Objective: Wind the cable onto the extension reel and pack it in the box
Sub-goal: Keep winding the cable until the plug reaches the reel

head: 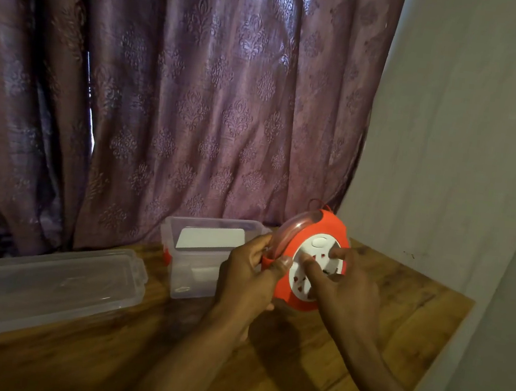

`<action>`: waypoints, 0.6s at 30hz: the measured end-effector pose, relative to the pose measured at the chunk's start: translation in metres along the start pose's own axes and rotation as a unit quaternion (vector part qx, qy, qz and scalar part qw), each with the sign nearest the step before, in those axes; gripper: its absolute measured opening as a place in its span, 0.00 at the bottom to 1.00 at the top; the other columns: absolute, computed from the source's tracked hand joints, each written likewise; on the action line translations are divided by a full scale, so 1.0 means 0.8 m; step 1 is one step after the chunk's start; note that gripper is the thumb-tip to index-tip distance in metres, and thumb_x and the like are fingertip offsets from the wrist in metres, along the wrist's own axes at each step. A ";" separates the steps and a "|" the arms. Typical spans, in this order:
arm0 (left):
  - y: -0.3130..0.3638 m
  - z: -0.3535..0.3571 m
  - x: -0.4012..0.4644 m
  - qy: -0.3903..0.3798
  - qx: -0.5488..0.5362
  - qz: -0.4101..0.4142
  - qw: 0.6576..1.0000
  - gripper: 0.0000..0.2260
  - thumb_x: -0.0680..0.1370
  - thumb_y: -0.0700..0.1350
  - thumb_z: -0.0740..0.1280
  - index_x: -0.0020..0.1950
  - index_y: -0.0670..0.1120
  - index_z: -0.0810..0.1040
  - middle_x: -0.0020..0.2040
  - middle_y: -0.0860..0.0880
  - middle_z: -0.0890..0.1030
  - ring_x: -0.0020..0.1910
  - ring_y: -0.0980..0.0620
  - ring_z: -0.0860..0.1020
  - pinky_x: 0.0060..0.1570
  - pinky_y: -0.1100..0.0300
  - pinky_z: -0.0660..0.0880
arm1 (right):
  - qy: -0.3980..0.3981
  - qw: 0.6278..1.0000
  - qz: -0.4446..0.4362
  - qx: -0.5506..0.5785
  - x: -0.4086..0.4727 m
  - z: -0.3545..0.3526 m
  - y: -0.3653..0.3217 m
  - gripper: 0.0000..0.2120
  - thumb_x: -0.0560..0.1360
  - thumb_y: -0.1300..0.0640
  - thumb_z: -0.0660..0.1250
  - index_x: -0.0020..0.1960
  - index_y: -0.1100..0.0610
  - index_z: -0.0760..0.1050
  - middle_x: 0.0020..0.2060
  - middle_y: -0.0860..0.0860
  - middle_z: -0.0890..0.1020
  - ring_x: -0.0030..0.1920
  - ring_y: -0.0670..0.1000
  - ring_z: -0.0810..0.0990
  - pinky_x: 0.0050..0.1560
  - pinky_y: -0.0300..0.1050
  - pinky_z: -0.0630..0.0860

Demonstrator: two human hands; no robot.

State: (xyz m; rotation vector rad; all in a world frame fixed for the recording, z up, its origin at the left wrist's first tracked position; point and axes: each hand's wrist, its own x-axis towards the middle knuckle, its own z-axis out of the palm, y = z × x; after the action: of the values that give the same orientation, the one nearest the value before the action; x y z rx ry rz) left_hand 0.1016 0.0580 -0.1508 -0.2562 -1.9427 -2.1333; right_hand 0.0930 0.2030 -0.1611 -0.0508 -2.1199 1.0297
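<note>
Both hands hold an orange extension reel (313, 260) above a wooden tabletop (292, 378).
Left hand (249, 278) fingers clasp its handle; right hand (341, 290) fingers press its white face beside the open box (200, 253).

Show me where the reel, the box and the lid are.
reel (324, 229), head view, on its orange rim
box (195, 272), head view, on its clear front wall
lid (43, 289), head view, on its flat top

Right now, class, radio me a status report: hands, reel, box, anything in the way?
Left hand grips reel by handle; right hand fingers on white face. Box open, lid beside it. Nothing blocking.
</note>
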 end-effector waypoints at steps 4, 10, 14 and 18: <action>-0.004 0.002 -0.001 -0.005 -0.003 0.006 1.000 0.17 0.77 0.43 0.71 0.55 0.67 0.79 0.39 0.69 0.82 0.43 0.62 0.82 0.38 0.47 0.84 | -0.034 0.999 0.019 0.018 0.001 -0.002 0.002 0.22 0.66 0.31 0.65 0.51 0.45 0.69 0.42 0.48 0.78 0.47 0.54 0.79 0.46 0.49 0.75; 0.003 0.001 -0.001 0.003 -0.027 -0.002 1.000 0.19 0.77 0.43 0.71 0.66 0.56 0.76 0.54 0.59 0.82 0.50 0.53 0.83 0.36 0.45 0.84 | -0.023 0.998 -0.055 -0.020 -0.003 -0.017 0.000 0.20 0.71 0.33 0.58 0.55 0.44 0.69 0.29 0.43 0.79 0.36 0.48 0.81 0.39 0.49 0.77; 0.006 -0.006 0.000 -0.006 -0.045 -0.031 0.998 0.12 0.78 0.44 0.70 0.58 0.58 0.78 0.53 0.55 0.83 0.51 0.48 0.83 0.36 0.43 0.84 | -0.013 0.991 -0.130 -0.040 -0.008 -0.026 -0.009 0.16 0.74 0.44 0.64 0.60 0.46 0.68 0.36 0.42 0.79 0.39 0.50 0.81 0.38 0.51 0.77; 0.011 -0.011 0.002 -0.021 -0.059 -0.043 0.997 0.08 0.78 0.45 0.70 0.53 0.59 0.78 0.51 0.55 0.83 0.50 0.47 0.83 0.32 0.48 0.83 | -0.055 0.958 -0.229 -0.164 -0.011 -0.030 -0.016 0.19 0.77 0.52 0.62 0.65 0.41 0.62 0.60 0.49 0.73 0.44 0.57 0.80 0.33 0.52 0.77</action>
State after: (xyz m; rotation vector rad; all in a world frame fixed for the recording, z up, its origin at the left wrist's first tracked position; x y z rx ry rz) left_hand 0.1032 0.0488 -0.1431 -0.2449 -1.8843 -2.3197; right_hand 0.1183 0.2069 -0.1483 0.3294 -2.2361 0.4126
